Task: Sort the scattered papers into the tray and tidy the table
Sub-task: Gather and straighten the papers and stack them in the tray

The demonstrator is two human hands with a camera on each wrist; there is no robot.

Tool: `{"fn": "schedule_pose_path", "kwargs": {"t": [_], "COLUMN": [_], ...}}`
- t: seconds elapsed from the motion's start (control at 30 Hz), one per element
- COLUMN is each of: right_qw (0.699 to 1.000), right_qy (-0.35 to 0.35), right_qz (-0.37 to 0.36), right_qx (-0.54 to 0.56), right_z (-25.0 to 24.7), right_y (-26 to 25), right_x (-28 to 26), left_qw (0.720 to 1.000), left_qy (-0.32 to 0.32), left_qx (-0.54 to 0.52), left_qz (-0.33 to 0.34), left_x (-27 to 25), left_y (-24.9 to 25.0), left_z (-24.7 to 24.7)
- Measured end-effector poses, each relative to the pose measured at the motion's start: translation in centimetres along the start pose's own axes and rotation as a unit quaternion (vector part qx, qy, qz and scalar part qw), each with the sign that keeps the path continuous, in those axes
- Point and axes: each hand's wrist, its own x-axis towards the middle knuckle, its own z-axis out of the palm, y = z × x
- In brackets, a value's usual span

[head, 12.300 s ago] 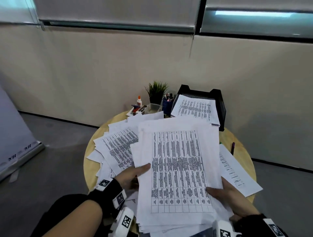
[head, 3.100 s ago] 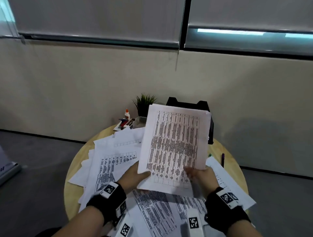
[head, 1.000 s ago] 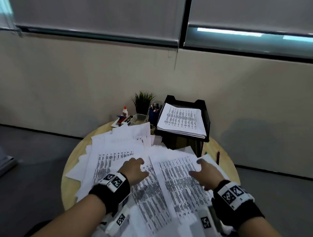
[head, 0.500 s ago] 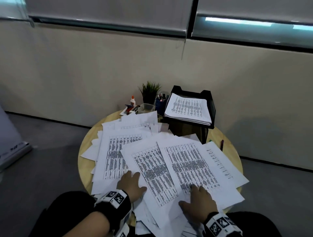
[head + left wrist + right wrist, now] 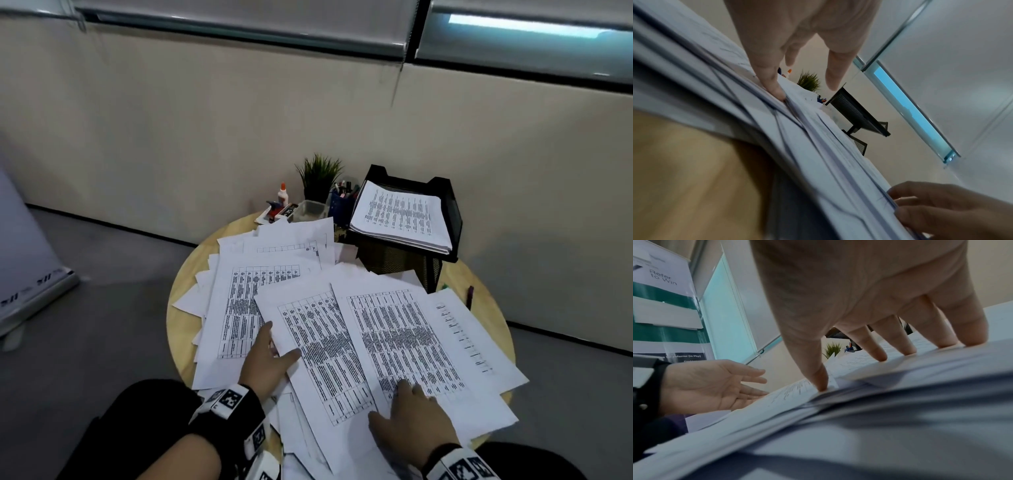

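Printed sheets lie scattered over the round wooden table [image 5: 181, 329]. At the back right stands the black mesh tray [image 5: 452, 212] with a neat paper stack [image 5: 400, 216] in it. My left hand [image 5: 277, 346] is open at the left edge of the middle sheet [image 5: 325, 353], thumb above the paper and fingers at its edge; the right wrist view shows this left hand [image 5: 715, 386] palm up. My right hand [image 5: 407, 394] presses spread fingertips [image 5: 881, 356] onto the right sheet [image 5: 400, 339]. Neither hand holds paper.
Behind the papers stand a small potted plant [image 5: 320, 174], a glue bottle [image 5: 282, 193], a pen cup [image 5: 342, 202] and a clear box [image 5: 310, 209]. A pen [image 5: 470, 296] lies near the right rim. A banner stand [image 5: 27, 274] is on the floor at left.
The held stack went into the tray and both hands came down onto the loose sheets. In the last half second my left hand moved to the middle sheet's left edge.
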Motion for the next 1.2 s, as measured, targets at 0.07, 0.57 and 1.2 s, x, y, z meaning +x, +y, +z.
{"fn": "schedule_pose_path", "kwargs": {"t": [0.07, 0.57, 1.2], "right_qw": [1.000, 0.996, 0.986], "right_qy": [-0.005, -0.024, 0.011], "right_qz": [0.002, -0.074, 0.119], "right_qx": [-0.007, -0.041, 0.119], "right_z": [-0.2, -4.3, -3.3], "right_y": [-0.1, -1.6, 5.9], "right_x": [0.1, -0.8, 5.1], "left_qw": [0.998, 0.984, 0.981], "left_qy": [0.016, -0.063, -0.015], "left_qx": [-0.053, -0.113, -0.143], "left_qz": [0.005, -0.119, -0.131], "left_x": [0.2, 1.5, 3.6], "left_y": [0.1, -0.4, -2.3], "left_z": [0.1, 0.4, -2.0]}}
